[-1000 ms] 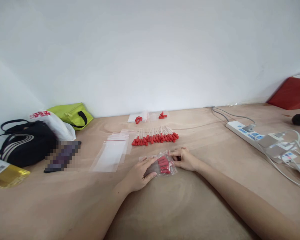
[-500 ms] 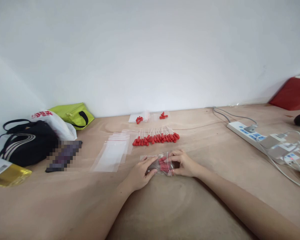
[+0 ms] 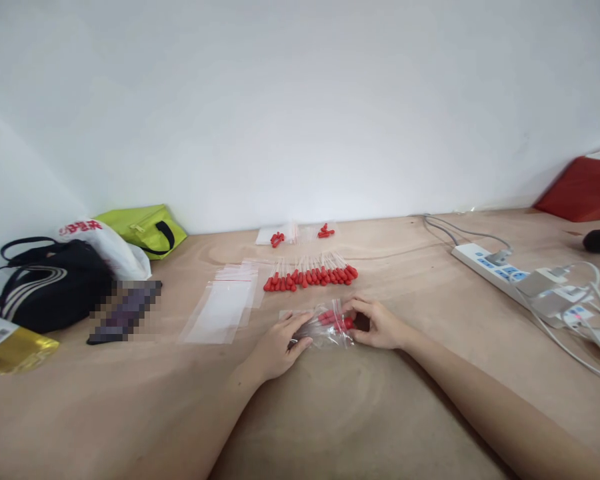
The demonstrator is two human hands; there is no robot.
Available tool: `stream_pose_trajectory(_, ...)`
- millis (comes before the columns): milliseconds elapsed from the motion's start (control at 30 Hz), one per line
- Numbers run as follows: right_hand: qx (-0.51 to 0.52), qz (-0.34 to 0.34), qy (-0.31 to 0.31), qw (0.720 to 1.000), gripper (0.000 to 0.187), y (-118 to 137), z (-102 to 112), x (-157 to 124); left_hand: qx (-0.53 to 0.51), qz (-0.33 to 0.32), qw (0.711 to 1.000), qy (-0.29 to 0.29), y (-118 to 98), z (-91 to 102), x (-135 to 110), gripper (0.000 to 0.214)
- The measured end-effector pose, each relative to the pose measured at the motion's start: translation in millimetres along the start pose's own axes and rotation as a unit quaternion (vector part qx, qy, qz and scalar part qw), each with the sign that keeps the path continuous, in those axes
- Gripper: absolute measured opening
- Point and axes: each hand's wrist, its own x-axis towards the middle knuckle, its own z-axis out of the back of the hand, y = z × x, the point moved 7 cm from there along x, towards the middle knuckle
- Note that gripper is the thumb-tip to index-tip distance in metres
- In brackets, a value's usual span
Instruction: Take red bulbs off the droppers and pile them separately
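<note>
A clear zip bag lies on the table in front of me, with red-bulbed droppers showing through the plastic. My left hand pinches the bag's left end, fingers above and thumb below. At the bag's right, open-looking end, my right hand has thumb and fingers closed round a red dropper bulb. Just beyond the bag, a row of more droppers lies side by side, thin clear stems pointing away from me. Flat zip bags are fanned out to the left.
Two small groups of red bulbs lie on bags near the wall. To the right stands a power strip with plugs and cables. Along the left are a black bag, a lime-green bag and a yellow packet.
My right hand has shifted slightly right, off the bag's top, and its fingers now close round a bulb at the bag's end. My left hand stays on the bag.
</note>
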Motion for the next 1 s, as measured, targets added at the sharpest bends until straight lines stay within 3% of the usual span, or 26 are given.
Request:
stream_pose_trajectory(233,0.038,-0.049,0.027,0.998,0.019,-12,0,-3,0.013,0.011,1.0,0.002,8,-2.3,-1,0.044)
stream_pose_trajectory(500,0.17,-0.17,-0.016,0.971,0.027,-63,49,-29,0.019,0.037,0.999,0.0,15,-0.3,-4,0.044)
stream_pose_trajectory(567,0.192,-0.213,-0.059,0.956,0.03,-82,66,-40,0.018,0.028,0.999,-0.007,12,1.5,-4,0.043)
stream_pose_trajectory(667,0.208,-0.248,-0.217,0.921,0.034,-105,93,-49,0.016,0.015,1.0,-0.018,9,3.5,-3,0.042)
stream_pose_trajectory(800,0.153,-0.253,-0.385,0.874,0.037,-113,102,-39,0.014,0.016,1.0,-0.014,11,2.4,-3,0.043)
stream_pose_trajectory(900,0.038,-0.25,-0.433,0.865,0.032,-104,93,-22,0.015,0.027,0.999,-0.01,14,0.4,-3,0.043)
stream_pose_trajectory(1000,-0.092,-0.209,-0.406,0.885,0.028,-92,78,-4,0.014,0.022,1.0,-0.01,15,0.0,-3,0.043)
